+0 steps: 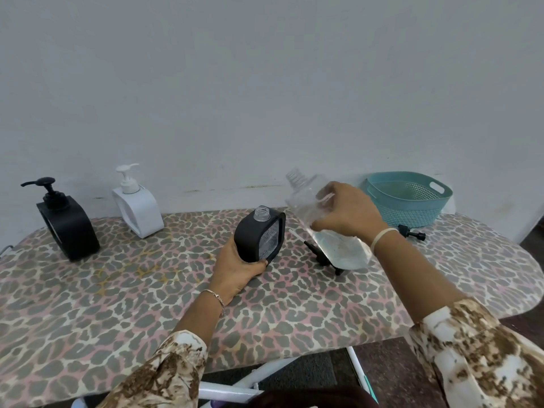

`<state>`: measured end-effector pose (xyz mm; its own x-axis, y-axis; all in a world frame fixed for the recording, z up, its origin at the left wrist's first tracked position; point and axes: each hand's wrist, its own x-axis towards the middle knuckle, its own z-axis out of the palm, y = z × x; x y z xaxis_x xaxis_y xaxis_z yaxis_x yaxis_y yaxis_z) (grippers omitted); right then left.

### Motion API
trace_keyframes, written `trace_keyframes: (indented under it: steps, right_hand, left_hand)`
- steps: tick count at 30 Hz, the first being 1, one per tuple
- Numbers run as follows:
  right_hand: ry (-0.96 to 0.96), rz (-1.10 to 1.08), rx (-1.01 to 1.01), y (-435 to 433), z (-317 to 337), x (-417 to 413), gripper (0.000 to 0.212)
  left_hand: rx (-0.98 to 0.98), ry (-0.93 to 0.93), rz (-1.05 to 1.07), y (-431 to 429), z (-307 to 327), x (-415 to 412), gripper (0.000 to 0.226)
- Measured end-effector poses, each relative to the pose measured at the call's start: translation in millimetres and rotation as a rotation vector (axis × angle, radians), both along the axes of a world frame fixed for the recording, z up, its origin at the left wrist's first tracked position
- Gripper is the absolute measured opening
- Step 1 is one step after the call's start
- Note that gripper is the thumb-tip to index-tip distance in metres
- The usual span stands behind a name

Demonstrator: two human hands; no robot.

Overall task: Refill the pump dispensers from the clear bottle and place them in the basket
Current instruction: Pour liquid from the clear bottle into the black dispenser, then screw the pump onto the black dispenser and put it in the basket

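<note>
Your left hand [238, 272] wraps round the bottom of the open black dispenser [262, 234], with the thumb in front. It holds the dispenser nearly upright, low over the surface [117, 290]. I cannot tell if the dispenser touches it. The pump is off, so the little neck at the top is open.

Your right hand [347, 216] curls round the middle of the clear bottle [341, 248]. The bottle is lifted up just to the right of the dispenser. It leans with its open mouth up and to the left, and the liquid sits low inside.

The bottle looks thin and squashy, so hold it gently. A hard squeeze could make the liquid jump out. It looks light, and it may be slippery if wet. The middle is a good place to hold it for tipping.

The dispenser looks hard and stiff. Grip it tight and low so it does not fall over. Its neck is small, so pour slowly. The basket [412, 213] sits at the far right.
</note>
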<state>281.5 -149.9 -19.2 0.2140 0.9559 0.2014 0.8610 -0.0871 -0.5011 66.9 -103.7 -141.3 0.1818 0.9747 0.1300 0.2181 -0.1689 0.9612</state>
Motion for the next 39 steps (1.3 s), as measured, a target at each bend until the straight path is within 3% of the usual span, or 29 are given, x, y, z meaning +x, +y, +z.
trace_keyframes:
  steps: [10, 15, 19, 28, 35, 39]
  right_hand:
    - [0.381, -0.235, 0.340, 10, -34, 35, 0.062]
    - [0.435, -0.300, 0.412, 16, -60, 39, 0.061]
    - [0.469, -0.310, 0.450, 23, -74, 38, 0.059]
    - [0.584, -0.244, 0.426, 19, -84, 48, 0.071]
    - [0.728, -0.219, 0.304, -6, -94, 42, 0.120]
    - [0.636, -0.342, 0.298, -38, -113, 29, 0.100]
  left_hand:
    - [-0.094, -0.074, -0.038, 7, -4, -5, 0.067]
    - [-0.138, -0.121, -0.031, 12, -6, -8, 0.080]
    - [-0.138, -0.161, -0.029, 11, -5, -7, 0.074]
    - [-0.101, -0.158, 0.015, 10, -8, -5, 0.072]
    - [-0.016, -0.076, 0.050, 6, -9, -3, 0.073]
    - [0.034, -0.014, 0.082, 2, -7, -1, 0.070]
